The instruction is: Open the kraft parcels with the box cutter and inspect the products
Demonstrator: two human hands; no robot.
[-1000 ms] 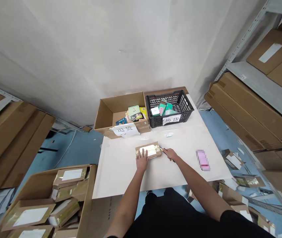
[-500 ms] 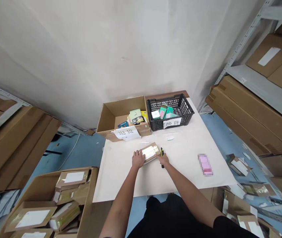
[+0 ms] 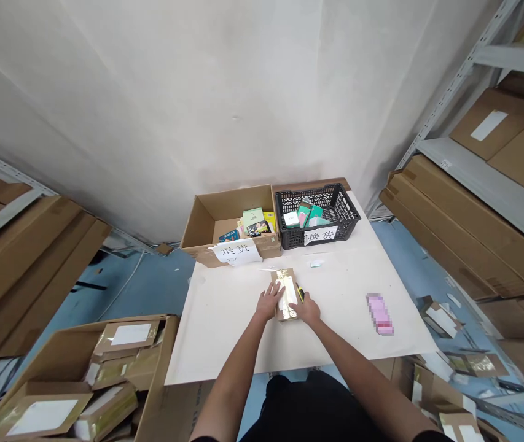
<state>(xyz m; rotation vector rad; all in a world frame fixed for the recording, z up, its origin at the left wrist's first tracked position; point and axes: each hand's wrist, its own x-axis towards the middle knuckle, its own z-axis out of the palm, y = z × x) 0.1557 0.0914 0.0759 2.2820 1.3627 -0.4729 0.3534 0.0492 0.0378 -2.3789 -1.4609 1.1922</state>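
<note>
Parcel [image 3: 288, 290], brown and gold-taped, lies flat on the white tabletop [image 3: 335, 285], between the two hands, its long axis running away from the person towards the wall [image 3: 243, 92], far end leaning slightly left. Neither hand is clearly nearer, since both touch it. The left hand [image 3: 268, 302] is spread, fingers over the top from the left edge; the right hand [image 3: 308, 309] curls round a black-and-yellow utility knife [image 3: 301, 293] at the right edge, a digit reaching onto the top. I cannot tell whether the blade is out. Counting, I get one parcel, one utility knife, one pink blurred item [image 3: 380, 314] off to the right, one open cardboard box [image 3: 268, 247] and one black plastic crate [image 3: 292, 238] beyond, each bearing one paper sign [image 3: 320, 236]. Packages [image 3: 130, 334] in the floor carton [image 3: 166, 351] overlap too much to count.
</note>
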